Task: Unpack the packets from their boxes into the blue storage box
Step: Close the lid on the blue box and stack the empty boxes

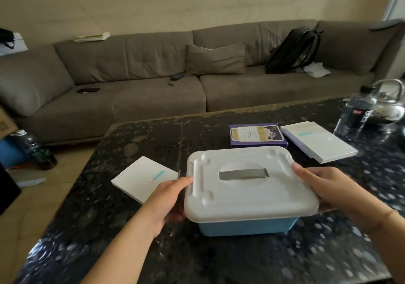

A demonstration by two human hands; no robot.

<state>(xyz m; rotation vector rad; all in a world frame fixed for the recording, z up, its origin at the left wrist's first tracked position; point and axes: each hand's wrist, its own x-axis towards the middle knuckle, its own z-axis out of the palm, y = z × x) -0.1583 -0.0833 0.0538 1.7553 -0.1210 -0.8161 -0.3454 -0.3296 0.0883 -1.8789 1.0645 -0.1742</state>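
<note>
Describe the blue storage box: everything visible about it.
The blue storage box looks like plastic: a pale blue tub closed by a white lid with rounded corners, raised ridges and a grey handle lying flat in a recess. It sits upright on the dark speckled table, slightly turned. The left hand holds the lid's left edge, and the right hand holds the right edge.

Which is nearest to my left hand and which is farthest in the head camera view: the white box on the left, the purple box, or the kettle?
From the left hand, which holds the storage box's left side:
1. White box, just beyond the hand on the table's left side.
2. Purple box, behind the storage box, right of centre.
3. Kettle, at the table's far right corner.
</note>
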